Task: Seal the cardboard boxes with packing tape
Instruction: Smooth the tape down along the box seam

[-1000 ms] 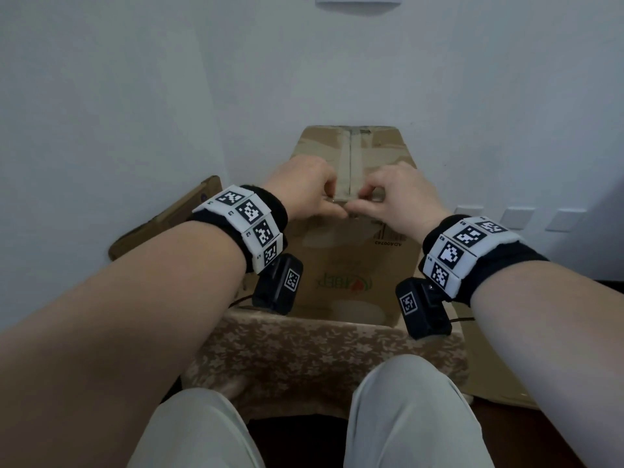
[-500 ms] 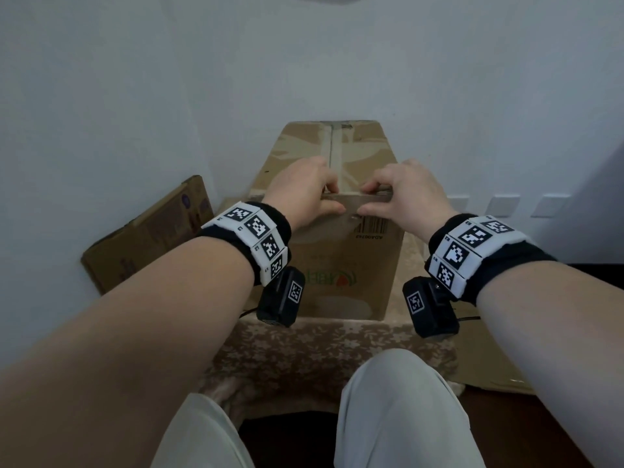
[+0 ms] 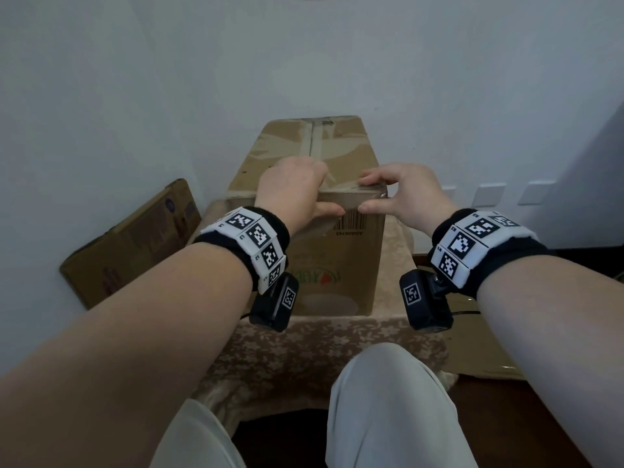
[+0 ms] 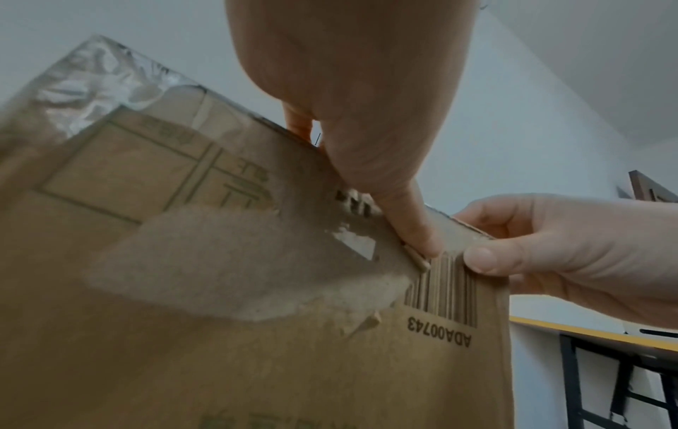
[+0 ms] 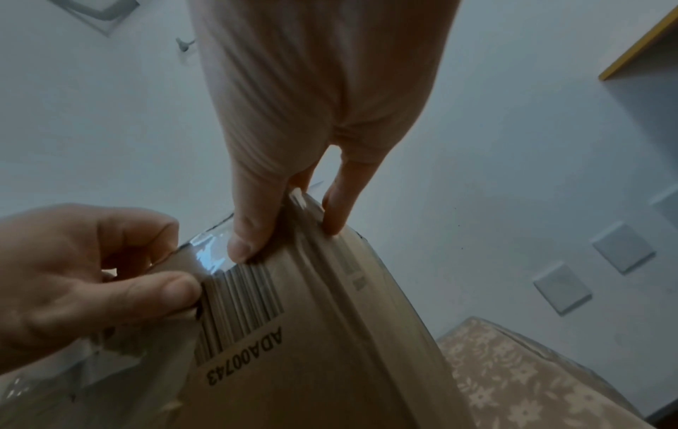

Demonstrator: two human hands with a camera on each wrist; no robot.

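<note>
A brown cardboard box (image 3: pixel 337 275) stands on a cloth-covered stool, flaps closed, with clear packing tape (image 3: pixel 315 140) running along its top seam. The tape folds over the near top edge above a barcode (image 4: pixel 440 290). My left hand (image 3: pixel 293 194) grips that edge left of centre, fingers on top and thumb (image 4: pixel 414 238) pressed on the front face. My right hand (image 3: pixel 401 194) grips the same edge to the right, its thumb (image 5: pixel 249 235) on the shiny tape end (image 5: pixel 209 255) and fingertips on the box top. No tape roll is in view.
The stool's floral cloth (image 3: pixel 320 346) hangs down in front of my knees (image 3: pixel 388 400). A flattened carton (image 3: pixel 135 241) leans on the left wall. Another flat cardboard sheet (image 3: pixel 479 346) lies low on the right. A white wall with switches (image 3: pixel 489 194) stands just behind the box.
Both hands came from the middle of the top seam toward me to the near top edge, then spread apart along it, thumbs now down on the front face.
</note>
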